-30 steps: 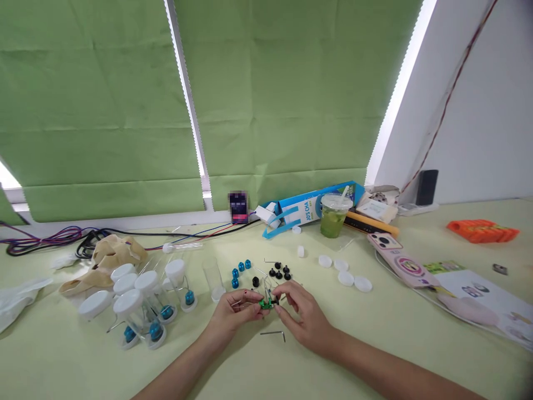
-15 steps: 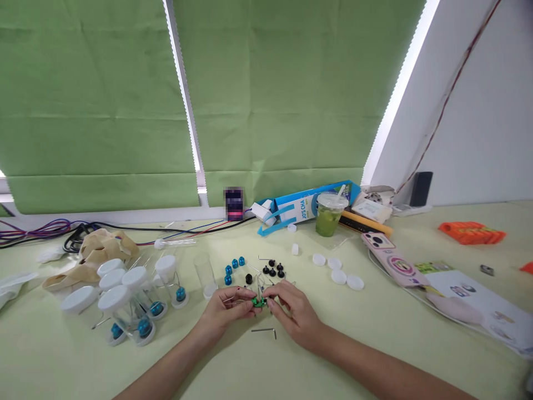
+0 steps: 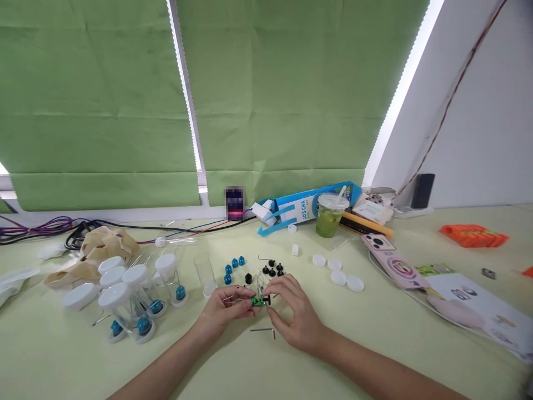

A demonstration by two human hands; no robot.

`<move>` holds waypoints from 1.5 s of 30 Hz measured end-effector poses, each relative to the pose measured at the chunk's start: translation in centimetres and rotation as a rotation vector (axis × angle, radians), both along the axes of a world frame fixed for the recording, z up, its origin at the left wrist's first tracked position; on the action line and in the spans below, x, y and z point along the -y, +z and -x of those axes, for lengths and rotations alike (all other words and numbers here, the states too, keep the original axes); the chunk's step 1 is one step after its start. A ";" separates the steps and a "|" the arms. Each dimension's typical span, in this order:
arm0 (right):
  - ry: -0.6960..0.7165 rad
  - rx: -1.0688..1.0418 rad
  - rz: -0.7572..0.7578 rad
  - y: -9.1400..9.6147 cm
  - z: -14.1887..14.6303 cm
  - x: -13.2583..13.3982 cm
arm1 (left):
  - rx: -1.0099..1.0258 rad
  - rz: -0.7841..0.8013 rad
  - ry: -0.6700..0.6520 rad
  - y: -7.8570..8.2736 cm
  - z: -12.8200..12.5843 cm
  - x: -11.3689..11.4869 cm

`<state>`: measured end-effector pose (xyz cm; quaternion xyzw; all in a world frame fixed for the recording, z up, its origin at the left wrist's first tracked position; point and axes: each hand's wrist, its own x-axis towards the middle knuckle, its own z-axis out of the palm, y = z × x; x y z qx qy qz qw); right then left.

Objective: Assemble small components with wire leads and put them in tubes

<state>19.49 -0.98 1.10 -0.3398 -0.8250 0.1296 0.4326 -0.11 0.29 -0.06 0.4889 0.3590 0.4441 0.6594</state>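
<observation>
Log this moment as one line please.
left hand: holds green part | right hand: at black piece | L-shaped key: on table

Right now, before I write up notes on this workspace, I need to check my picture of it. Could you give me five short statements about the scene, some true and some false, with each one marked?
1. The left hand holds a small green part. True.
2. An L-shaped metal key lies on the table, nearer the person than the green part. True.
3. Every blue piece is inside a tube. False: several blue pieces lie loose on the table.
4. The pink phone lies to the right of the drink cup. True.
5. The drink cup is tipped on its side. False: it stands upright.
</observation>
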 end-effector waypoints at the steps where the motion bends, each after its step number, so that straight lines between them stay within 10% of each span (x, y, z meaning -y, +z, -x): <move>1: -0.002 0.010 0.000 0.0 0.0 0.0 | 0.001 0.000 -0.002 0.0 0.0 0.0; 45: -0.066 0.049 0.083 0.1 0.0 0.1 | 0.009 -0.019 -0.014 -0.1 0.0 0.0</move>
